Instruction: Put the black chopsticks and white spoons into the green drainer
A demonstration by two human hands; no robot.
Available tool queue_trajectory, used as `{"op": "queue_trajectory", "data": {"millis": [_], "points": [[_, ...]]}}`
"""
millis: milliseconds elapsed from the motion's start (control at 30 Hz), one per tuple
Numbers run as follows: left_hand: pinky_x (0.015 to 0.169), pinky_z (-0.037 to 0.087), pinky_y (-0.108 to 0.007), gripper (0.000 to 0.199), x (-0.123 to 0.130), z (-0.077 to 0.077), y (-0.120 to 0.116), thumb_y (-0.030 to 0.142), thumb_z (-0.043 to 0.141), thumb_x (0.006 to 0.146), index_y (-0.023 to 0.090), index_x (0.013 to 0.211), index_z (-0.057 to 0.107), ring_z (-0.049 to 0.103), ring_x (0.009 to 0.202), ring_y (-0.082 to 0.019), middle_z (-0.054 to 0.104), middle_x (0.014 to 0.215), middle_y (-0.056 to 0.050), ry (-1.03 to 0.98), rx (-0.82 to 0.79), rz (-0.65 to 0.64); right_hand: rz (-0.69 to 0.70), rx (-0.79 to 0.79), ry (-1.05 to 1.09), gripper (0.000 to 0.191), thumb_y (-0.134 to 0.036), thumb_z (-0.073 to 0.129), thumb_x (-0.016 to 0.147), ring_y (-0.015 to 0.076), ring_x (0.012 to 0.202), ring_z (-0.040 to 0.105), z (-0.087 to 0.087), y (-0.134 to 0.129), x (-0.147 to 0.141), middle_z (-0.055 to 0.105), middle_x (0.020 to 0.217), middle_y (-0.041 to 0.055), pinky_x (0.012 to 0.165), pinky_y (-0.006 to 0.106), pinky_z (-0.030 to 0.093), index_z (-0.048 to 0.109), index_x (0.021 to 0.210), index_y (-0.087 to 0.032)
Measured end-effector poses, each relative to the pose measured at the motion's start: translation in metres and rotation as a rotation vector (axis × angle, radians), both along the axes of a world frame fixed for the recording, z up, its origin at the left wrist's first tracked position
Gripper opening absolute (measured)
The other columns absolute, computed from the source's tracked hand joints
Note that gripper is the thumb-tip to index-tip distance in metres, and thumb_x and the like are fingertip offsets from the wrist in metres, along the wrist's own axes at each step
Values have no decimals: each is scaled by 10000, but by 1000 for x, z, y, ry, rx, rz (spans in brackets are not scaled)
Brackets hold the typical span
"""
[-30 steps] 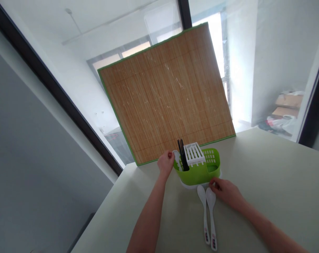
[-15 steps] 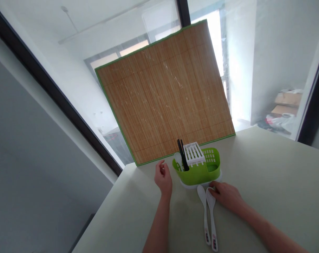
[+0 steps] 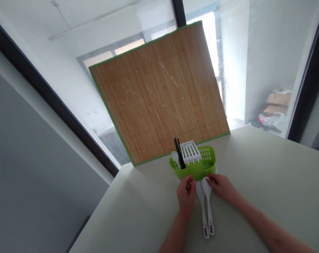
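Serving spoon (image 3: 208, 196), bowl rim pinched by the right hand (image 3: 223, 185), looks light, stiff, slick, likely easiest held mid-handle; the left hand (image 3: 186, 196), loosely curled, seems empty.

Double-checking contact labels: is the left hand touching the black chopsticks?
Apart. In the head view, a strip of the green holder shows between the left hand and the black chopsticks.
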State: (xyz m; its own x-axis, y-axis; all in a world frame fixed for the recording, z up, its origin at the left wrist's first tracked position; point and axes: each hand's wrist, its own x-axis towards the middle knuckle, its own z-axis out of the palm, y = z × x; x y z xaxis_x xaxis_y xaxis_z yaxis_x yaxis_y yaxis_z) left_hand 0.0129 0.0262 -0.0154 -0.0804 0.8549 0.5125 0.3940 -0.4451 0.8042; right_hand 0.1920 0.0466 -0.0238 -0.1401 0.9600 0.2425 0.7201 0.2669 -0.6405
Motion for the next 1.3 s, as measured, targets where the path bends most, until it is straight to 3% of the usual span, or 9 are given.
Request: {"op": "queue_trajectory", "data": {"millis": [167, 367, 600, 733, 867, 1033, 1133, 1200, 1300], "points": [[557, 460, -227, 291, 5, -3, -1, 374, 563, 836, 189, 1052, 624, 561, 631, -121, 646, 828, -44, -62, -43, -18, 16, 144, 140, 355, -415, 374, 922, 180, 737, 621, 25, -5, -2, 688, 863, 60, 698, 282, 457, 642, 956, -184], [548, 466, -220, 315, 9, 1, -6, 361, 595, 819, 191, 1082, 628, 579, 648, -123, 671, 864, -51, -70, -52, -56, 141, 420, 154, 298, -334, 374, 956, 172, 890, 619, 48, -17, -8, 659, 987, 77, 798, 270, 468, 616, 1066, -199], [568, 491, -208, 174, 13, 7, -14, 324, 575, 840, 177, 883, 655, 583, 601, -105, 646, 704, -3, -51, 1, -31, 224, 669, 110, 233, -242, 445, 935, 149, 823, 632, 42, -22, -16, 663, 958, 59, 720, 251, 495, 588, 1117, -225], [579, 507, -201, 118, 9, 14, -19, 288, 599, 826, 177, 825, 639, 603, 591, -99, 648, 682, 9, -69, 57, -27, 240, 722, 108, 288, -216, 499, 901, 156, 831, 624, 34, -27, -14, 646, 1008, 67, 715, 263, 489, 527, 1188, -228], [584, 517, -188, 93, -10, 38, -15, 261, 609, 819, 182, 864, 629, 637, 611, -99, 667, 720, 12, -133, 182, 95, 209, 650, 269, 339, -213, 463, 899, 130, 688, 582, 21, -30, -7, 625, 961, 50, 665, 270, 484, 452, 1238, -220], [581, 516, -179, 141, -42, 99, 14, 301, 634, 799, 172, 855, 622, 637, 585, -92, 661, 685, 20, -248, 380, 347, 96, 554, 368, 257, -191, 436, 912, 126, 684, 571, 11, -23, -4, 611, 904, 24, 654, 255, 478, 490, 1159, -238], [611, 533, -210, 180, -51, 126, 40, 342, 615, 806, 165, 836, 611, 646, 603, -105, 660, 692, 11, -250, 404, 347, 114, 537, 330, 226, -189, 454, 908, 120, 666, 563, 10, -20, -6, 605, 878, 18, 615, 240, 470, 511, 1121, -238], [610, 538, -222, 194, -53, 131, 57, 355, 600, 810, 164, 835, 608, 650, 609, -113, 660, 693, 7, -226, 370, 305, 129, 535, 311, 210, -185, 461, 905, 114, 656, 556, 10, -20, -7, 602, 875, 20, 581, 222, 461, 518, 1101, -234], [600, 530, -221, 189, -52, 121, 79, 352, 589, 807, 164, 816, 609, 657, 610, -121, 657, 686, 1, -156, 289, 271, 133, 532, 290, 187, -182, 461, 906, 108, 664, 555, 9, -20, -7, 603, 890, 27, 563, 205, 456, 527, 1075, -228]]}}
